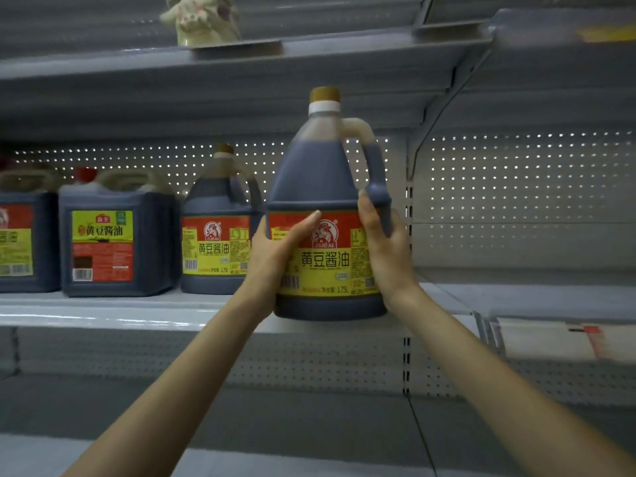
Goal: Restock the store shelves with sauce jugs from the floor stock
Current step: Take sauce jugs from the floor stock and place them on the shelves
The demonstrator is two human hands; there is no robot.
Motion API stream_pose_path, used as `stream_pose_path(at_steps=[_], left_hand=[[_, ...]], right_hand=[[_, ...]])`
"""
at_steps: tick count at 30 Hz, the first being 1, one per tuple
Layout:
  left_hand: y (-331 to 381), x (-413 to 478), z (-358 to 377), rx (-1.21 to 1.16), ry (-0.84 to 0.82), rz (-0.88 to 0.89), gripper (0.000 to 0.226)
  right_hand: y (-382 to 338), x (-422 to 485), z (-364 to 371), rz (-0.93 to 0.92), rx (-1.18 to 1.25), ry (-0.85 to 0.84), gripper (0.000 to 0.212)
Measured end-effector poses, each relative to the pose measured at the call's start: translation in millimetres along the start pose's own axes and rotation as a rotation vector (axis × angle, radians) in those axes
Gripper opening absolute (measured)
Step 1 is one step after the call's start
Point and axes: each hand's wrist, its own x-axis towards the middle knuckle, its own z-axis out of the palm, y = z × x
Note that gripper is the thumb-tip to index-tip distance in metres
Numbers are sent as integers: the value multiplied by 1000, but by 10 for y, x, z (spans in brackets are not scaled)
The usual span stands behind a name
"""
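Both bare forearms rise from the lower corners and converge, stretched forward and upward. The left hand (275, 251) clasps the left side of a sauce jug (323, 166), thumb laid slantwise across its front, fingers hidden behind it. The right hand (383, 253) grips the jug's right side at the foot of its handle, thumb pointing up, fingers wrapped out of sight.

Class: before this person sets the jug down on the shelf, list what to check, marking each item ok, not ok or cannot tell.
1. Grip: left hand and right hand both hold the held jug: ok.
2. Held jug upright, cap on: ok.
3. Its label faces front: ok.
4. Bare shelf right of the neighbouring jug: ok.
5. Base already touching the shelf: cannot tell.
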Motion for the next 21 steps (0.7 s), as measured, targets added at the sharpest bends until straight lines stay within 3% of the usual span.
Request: stream_pose_path(at_steps=[7,17,19,21], left_hand=[[-334,418,94,33,28,-84,74],[-535,639,66,124,96,-115,27],[-526,590,70,174,125,-52,35],[-506,532,70,270,127,38,69]], right_hand=[[394,333,-41,68,4,28,44],[567,529,-45,165,-71,-61,61],[530,509,-53,179,-82,-66,62],[484,449,-66,173,-139,-72,69]])
